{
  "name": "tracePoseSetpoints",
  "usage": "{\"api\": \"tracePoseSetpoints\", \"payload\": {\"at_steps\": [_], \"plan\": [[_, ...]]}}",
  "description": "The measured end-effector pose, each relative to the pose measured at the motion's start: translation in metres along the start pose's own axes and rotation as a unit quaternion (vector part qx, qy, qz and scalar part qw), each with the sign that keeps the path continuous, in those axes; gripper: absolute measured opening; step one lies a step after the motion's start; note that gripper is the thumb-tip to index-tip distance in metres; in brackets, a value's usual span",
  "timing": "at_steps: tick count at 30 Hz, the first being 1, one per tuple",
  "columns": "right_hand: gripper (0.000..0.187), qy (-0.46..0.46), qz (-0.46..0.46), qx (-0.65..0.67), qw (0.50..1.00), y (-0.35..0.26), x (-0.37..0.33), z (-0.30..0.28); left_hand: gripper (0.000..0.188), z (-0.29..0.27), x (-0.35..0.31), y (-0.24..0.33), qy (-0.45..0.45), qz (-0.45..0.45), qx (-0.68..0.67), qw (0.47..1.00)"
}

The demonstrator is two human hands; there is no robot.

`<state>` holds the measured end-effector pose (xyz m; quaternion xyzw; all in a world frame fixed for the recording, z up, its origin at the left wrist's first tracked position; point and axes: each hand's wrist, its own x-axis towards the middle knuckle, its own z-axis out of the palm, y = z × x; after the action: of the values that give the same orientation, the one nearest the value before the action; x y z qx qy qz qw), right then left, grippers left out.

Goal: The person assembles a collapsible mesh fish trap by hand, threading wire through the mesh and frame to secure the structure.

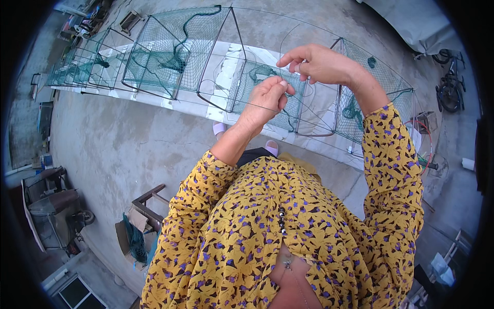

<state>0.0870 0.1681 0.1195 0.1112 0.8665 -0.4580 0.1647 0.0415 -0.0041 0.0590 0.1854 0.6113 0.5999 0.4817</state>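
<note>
My left hand [268, 98] is closed in a pinch, thumb against fingers, above a framed net trap [166, 57]. Whatever sits in that pinch is too small to make out. Just beyond it and to the right, my right hand [320, 64] hovers with its index finger stretched out and the other fingers loosely bent apart; a ring is on one finger. A thin line [281, 45] curves upward from the index fingertip; whether the fingers grip it cannot be seen. Green mesh [265, 73] of the trap lies beneath both hands, inside a dark rod frame [215, 102].
The long trap stretches across a white sheet [149, 98] to the far left. A wooden stool [149, 198] stands at the lower left, near a parked scooter [54, 206]. At the right are a bicycle [450, 90] and a covered bulky shape [419, 23]. Concrete ground [118, 134] surrounds everything.
</note>
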Motion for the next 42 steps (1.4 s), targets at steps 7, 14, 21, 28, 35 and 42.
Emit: {"api": "tracePoseSetpoints", "payload": {"at_steps": [7, 14, 21, 28, 35, 42], "plan": [[0.013, -0.027, -0.022, -0.178, 0.984, 0.003, -0.007, 0.015, 0.021, -0.005, 0.002, -0.001, -0.031, -0.036, -0.091, 0.995], [0.020, 0.010, 0.091, -0.321, 0.943, -0.001, 0.001, 0.021, 0.025, 0.004, 0.012, -0.011, -0.011, -0.100, -0.007, 0.995], [0.021, 0.113, 0.040, -0.245, 0.962, -0.003, -0.023, 0.023, 0.021, 0.012, 0.024, 0.001, -0.041, -0.079, 0.069, 0.994], [0.024, 0.073, 0.142, -0.209, 0.965, -0.006, -0.012, 0.022, 0.024, 0.016, 0.026, -0.013, 0.051, 0.028, 0.134, 0.989], [0.018, 0.061, 0.057, -0.276, 0.958, -0.008, -0.018, 0.022, 0.019, 0.023, 0.021, -0.021, 0.068, 0.142, 0.219, 0.963], [0.018, -0.071, -0.031, 0.080, 0.994, -0.028, -0.060, 0.005, 0.030, 0.016, 0.027, -0.036, 0.056, 0.163, 0.248, 0.953]]}}
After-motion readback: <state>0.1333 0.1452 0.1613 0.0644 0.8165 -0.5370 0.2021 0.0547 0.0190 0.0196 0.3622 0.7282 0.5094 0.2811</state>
